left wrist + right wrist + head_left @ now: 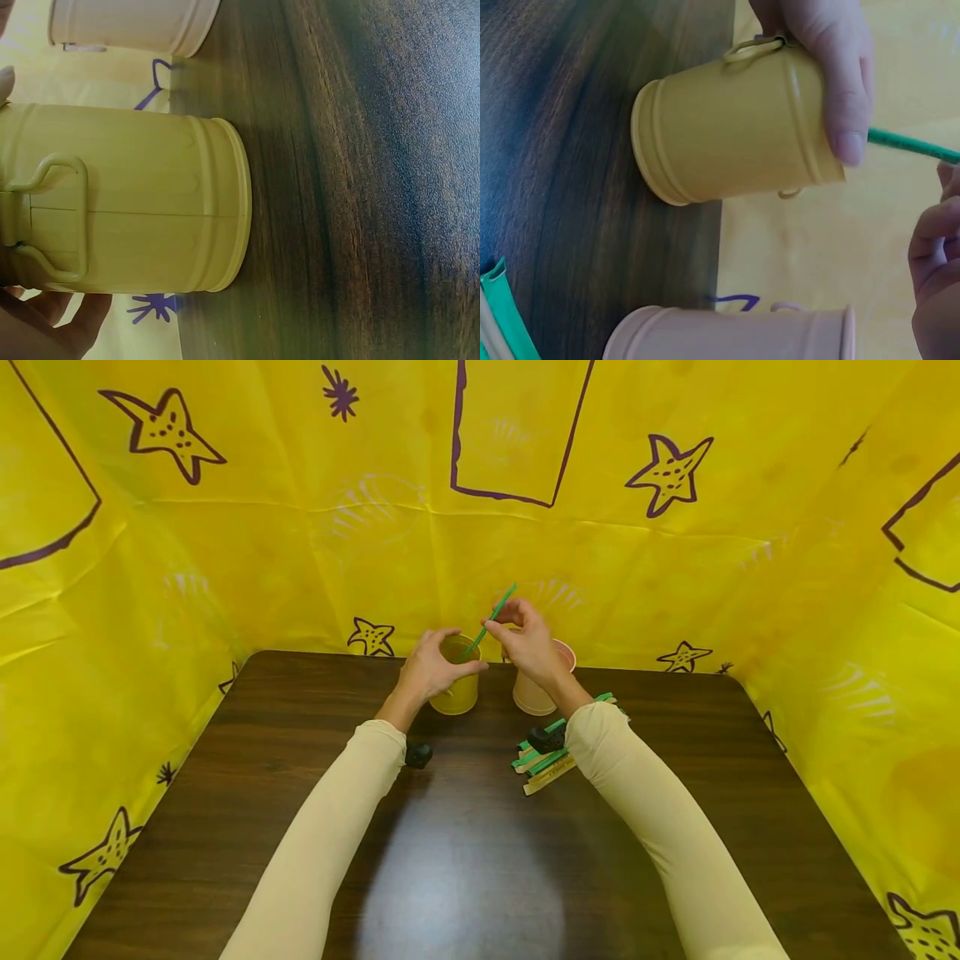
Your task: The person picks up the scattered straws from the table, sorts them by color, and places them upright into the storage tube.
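Yellow pail (457, 700), in left hand (433, 667): apparently painted metal, smooth, soft sheen. Pink pail (531, 697), beneath right hand (531, 647): similar finish. Green stick (492, 620), in right hand: smooth; paper or plastic, cannot tell. Strips (551, 770), by right wrist: papery. Tabletop (457, 835), under both hands: dark wood-grain, finely textured, glossy patch. Backdrop (285, 568), beyond hands: creased sheeting, slight sheen. Sleeves (322, 831), behind hands: matt cloth.

The left bucket (457, 698) is showing yellow, the right bucket (531, 697) pale pink. The stick (477, 640) is showing green, and the packets (547, 762) are mixing green with beige. The table (300, 827) is displaying dark brown wood grain, the sleeves (315, 843) are showing cream, and the far backdrop (285, 568) is bearing purple-outlined starfish (670, 475) on yellow.
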`<action>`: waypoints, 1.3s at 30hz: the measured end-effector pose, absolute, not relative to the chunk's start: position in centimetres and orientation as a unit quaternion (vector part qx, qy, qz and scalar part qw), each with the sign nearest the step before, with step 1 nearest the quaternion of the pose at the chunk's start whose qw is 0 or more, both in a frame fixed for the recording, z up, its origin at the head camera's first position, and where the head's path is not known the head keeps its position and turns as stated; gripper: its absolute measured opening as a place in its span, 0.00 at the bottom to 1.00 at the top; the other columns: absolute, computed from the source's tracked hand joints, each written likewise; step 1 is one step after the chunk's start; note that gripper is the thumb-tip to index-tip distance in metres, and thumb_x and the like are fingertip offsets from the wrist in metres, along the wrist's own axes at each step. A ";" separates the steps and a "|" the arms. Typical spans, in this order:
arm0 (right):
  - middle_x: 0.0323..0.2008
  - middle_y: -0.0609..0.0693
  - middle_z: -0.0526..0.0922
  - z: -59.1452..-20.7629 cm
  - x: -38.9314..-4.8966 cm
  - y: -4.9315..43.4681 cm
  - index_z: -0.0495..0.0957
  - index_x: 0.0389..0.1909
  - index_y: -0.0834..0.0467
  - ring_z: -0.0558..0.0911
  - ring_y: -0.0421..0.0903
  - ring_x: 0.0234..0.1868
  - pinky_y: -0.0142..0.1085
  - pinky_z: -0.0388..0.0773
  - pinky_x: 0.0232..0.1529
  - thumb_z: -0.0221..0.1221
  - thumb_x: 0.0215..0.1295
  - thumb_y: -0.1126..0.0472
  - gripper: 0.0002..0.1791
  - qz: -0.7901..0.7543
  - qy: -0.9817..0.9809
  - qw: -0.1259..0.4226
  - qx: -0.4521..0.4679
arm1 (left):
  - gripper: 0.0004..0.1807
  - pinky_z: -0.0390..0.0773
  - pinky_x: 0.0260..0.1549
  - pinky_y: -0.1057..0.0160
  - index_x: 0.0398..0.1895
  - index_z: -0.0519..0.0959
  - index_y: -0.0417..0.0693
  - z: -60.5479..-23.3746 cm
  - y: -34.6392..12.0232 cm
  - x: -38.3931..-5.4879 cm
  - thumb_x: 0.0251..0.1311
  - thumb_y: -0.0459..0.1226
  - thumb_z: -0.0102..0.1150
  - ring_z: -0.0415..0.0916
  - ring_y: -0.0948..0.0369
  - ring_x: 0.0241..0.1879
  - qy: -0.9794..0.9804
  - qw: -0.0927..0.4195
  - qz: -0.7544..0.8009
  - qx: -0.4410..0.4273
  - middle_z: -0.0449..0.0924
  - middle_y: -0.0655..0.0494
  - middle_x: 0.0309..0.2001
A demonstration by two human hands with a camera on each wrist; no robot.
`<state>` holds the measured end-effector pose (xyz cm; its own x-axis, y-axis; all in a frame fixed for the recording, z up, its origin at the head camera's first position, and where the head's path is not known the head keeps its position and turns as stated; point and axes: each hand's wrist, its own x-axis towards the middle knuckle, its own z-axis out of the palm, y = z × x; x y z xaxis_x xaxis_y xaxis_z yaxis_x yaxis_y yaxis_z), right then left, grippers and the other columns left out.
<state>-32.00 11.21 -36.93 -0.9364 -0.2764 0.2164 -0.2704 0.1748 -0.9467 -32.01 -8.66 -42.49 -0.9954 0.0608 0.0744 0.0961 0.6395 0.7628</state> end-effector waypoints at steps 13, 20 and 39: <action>0.64 0.64 0.70 -36.3 -30.5 14.6 0.59 0.71 0.58 0.74 0.44 0.23 0.30 0.70 0.24 0.58 0.75 0.58 0.29 -0.590 0.787 0.031 -0.177 | 0.54 0.73 0.62 0.41 0.74 0.68 0.64 -42.5 -8.7 -31.8 0.43 0.73 0.70 0.70 0.47 0.66 -0.906 0.021 -0.421 -0.039 0.67 0.53 0.69; 0.59 0.60 0.75 -35.8 -28.8 17.4 0.65 0.68 0.58 0.82 0.60 0.43 0.36 0.79 0.35 0.59 0.74 0.59 0.25 -0.514 0.838 0.026 -0.181 | 0.52 0.76 0.59 0.44 0.74 0.68 0.65 -42.5 -8.6 -31.9 0.44 0.71 0.70 0.72 0.47 0.62 -0.906 0.019 -0.421 -0.038 0.67 0.53 0.69; 0.41 0.50 0.88 -41.3 -24.4 21.4 0.83 0.44 0.60 0.86 0.49 0.46 0.47 0.83 0.50 0.64 0.69 0.64 0.06 -0.207 0.917 0.088 -0.328 | 0.51 0.79 0.44 0.50 0.74 0.68 0.64 -42.3 -8.7 -31.9 0.46 0.70 0.70 0.78 0.50 0.48 -0.904 0.015 -0.425 -0.038 0.66 0.53 0.69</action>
